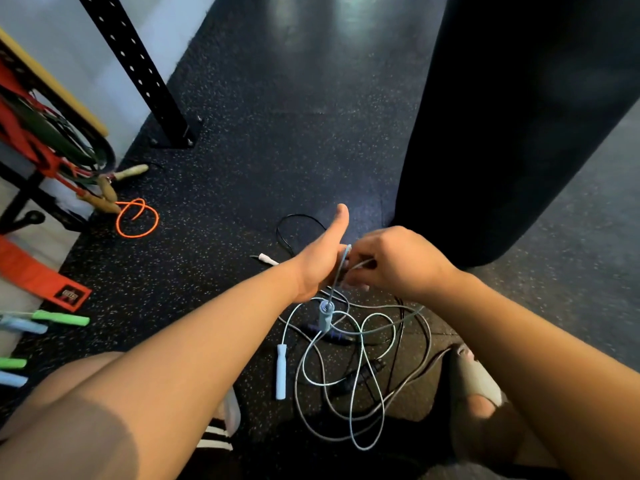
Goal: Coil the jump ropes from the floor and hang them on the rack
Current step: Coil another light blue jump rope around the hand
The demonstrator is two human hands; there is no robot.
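Two bare hands meet just above a tangle of jump ropes on a dark speckled floor (242,168). The right hand (391,261) has its fingers curled, pinching the cord of the light blue jump rope (362,358). The left hand (320,261) is held beside it, touching it, with the thumb pointing up. The cord runs along its palm, but its fingers are hidden, so I cannot tell whether it grips the cord.

One blue handle (325,315) hangs from the cord just below the hands. The other blue handle (281,370) lies on the floor, with the rest of the cord in loose loops between the person's feet. A black rope (298,220) with a white handle (268,259) lies mixed into the same pile.

Far left stands the rack (20,188), hung with red and green bands. An orange rope (138,218) is looped on the floor near its foot. A large black punching bag (519,116) fills the right side.
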